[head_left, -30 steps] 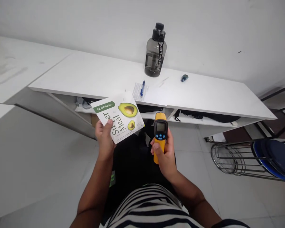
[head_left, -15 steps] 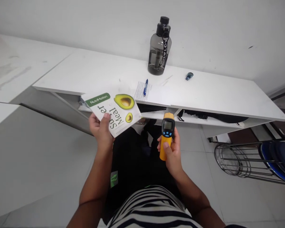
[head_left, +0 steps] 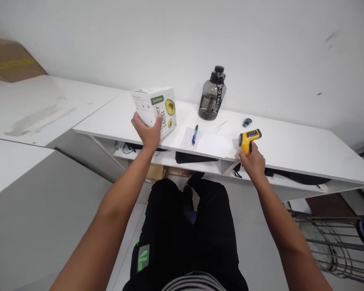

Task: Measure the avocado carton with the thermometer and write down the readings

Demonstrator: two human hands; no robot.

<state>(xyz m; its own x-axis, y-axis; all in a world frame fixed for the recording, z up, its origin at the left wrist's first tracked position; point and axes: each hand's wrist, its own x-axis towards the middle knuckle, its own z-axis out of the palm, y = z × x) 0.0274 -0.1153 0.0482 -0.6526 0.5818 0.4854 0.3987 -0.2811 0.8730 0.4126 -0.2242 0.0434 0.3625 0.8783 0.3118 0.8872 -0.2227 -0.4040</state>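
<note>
My left hand (head_left: 148,131) grips a white carton (head_left: 165,111) with avocado pictures and the words "NutriMotion" and "Meal". The carton is upright over the left part of the white desk (head_left: 294,143); whether its base touches the top is hard to tell. In my right hand (head_left: 253,161) is a yellow and black infrared thermometer (head_left: 249,139), held by its handle over the desk's front edge and tilted on its side. Between the hands a blue pen (head_left: 195,135) lies on a sheet of paper (head_left: 212,144) with print or writing at its left.
Behind the paper stands a grey water bottle (head_left: 212,95) with a strap. A small dark-blue object (head_left: 247,122) lies to its right. A shelf (head_left: 170,157) under the desktop holds dark items. At far left is a cardboard box (head_left: 12,60); a wire-framed stool (head_left: 330,242) is at lower right.
Both hands have moved forward from above my lap to the desk. The carton has turned upright, showing its side, and the thermometer has tipped sideways. The camera view has shifted too.
</note>
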